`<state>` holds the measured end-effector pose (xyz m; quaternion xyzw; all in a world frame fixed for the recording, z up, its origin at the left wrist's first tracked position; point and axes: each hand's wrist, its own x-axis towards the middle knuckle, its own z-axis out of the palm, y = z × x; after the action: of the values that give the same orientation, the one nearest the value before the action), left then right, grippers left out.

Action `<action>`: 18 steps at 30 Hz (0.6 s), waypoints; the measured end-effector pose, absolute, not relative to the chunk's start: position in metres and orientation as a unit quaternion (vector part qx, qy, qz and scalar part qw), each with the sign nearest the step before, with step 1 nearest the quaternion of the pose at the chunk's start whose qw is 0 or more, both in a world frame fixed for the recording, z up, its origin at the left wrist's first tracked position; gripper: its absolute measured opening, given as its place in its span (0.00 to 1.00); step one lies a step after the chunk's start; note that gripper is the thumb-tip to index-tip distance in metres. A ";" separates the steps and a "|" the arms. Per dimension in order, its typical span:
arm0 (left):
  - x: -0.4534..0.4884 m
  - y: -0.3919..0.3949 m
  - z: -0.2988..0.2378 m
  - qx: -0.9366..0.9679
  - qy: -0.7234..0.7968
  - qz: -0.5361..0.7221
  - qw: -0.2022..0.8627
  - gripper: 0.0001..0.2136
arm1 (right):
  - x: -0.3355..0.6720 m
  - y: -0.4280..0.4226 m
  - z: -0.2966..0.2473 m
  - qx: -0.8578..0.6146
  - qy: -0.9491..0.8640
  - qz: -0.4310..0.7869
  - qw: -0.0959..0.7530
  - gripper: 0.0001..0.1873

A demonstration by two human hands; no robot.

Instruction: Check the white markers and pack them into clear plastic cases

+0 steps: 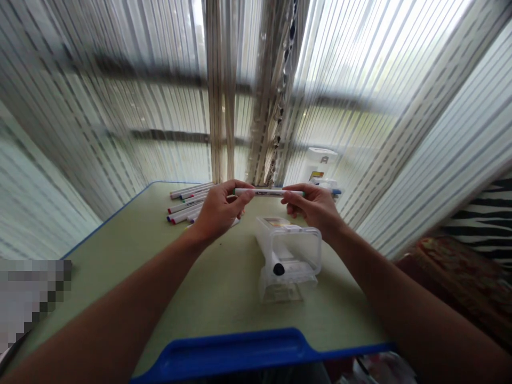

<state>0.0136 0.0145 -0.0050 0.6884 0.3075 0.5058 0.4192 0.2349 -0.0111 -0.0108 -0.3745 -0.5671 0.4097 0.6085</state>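
Both my hands hold one white marker pen (269,192) level above a green table (152,250). My left hand (219,210) pinches its left end, and my right hand (316,206) grips its right end, where a green tip shows. A row of several more marker pens (187,204) lies on the table behind my left hand. Below my right hand lies a clear plastic case (290,253) on its side, with one black-tipped marker inside.
The table has a blue rim with a blue handle (240,349) at the near edge. Striped sheer curtains (120,106) hang close behind and to both sides. A white container (321,165) stands at the far right. Zebra-patterned fabric (484,218) lies to the right.
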 end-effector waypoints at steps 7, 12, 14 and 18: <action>0.015 0.015 -0.004 0.678 0.296 0.511 0.437 0.10 | 0.233 -0.013 -0.008 -0.366 -0.551 0.447 0.602 0.13; 0.017 0.017 -0.005 0.651 0.285 0.513 0.482 0.08 | 0.233 -0.014 -0.006 -0.366 -0.546 0.451 0.603 0.13; 0.017 0.017 -0.005 0.651 0.281 0.512 0.485 0.08 | 0.233 -0.015 -0.005 -0.370 -0.547 0.449 0.602 0.13; 0.015 0.016 -0.003 0.675 0.279 0.504 0.460 0.11 | 0.234 -0.016 -0.003 -0.381 -0.539 0.447 0.604 0.13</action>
<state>0.0149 0.0157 -0.0035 0.6754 0.2787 0.5043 0.4602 0.2336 -0.0161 -0.0026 -0.3811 -0.5385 0.4473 0.6038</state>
